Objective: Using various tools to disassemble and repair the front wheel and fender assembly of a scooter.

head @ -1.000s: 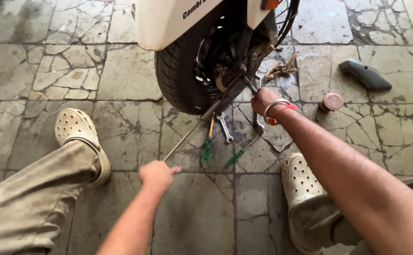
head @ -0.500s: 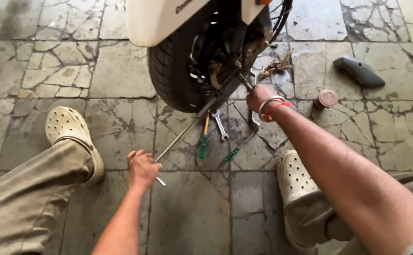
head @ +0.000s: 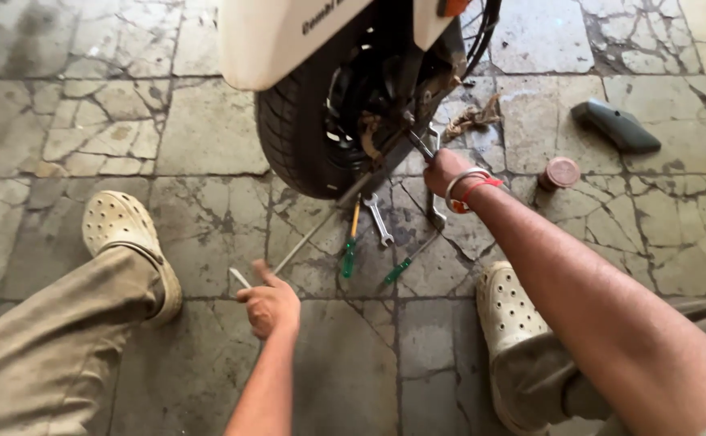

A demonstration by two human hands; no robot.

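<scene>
I sit on the floor facing a scooter's rear wheel (head: 300, 133) under a white body panel (head: 288, 36). My right hand (head: 446, 169), with bangles at the wrist, is closed on a metal tool (head: 420, 145) pressed against the wheel hub. My left hand (head: 268, 305) hovers low over the tiles, its fingers curled on a short thin pale pin (head: 238, 277). Just beyond it, a long thin metal rod (head: 313, 232) slants from the floor up towards the hub.
On the tiles below the wheel lie two green-handled screwdrivers (head: 350, 254) (head: 397, 269) and a spanner (head: 378, 220). A brown round cap (head: 560, 172), a dark plastic part (head: 615, 127) and a rag (head: 470, 121) are at the right. My cream clogs (head: 123, 234) (head: 510, 311) flank the tools.
My left hand, open a second ago, closed near the rod's lower end and now holds the thin pin. My right hand has stayed at the hub.
</scene>
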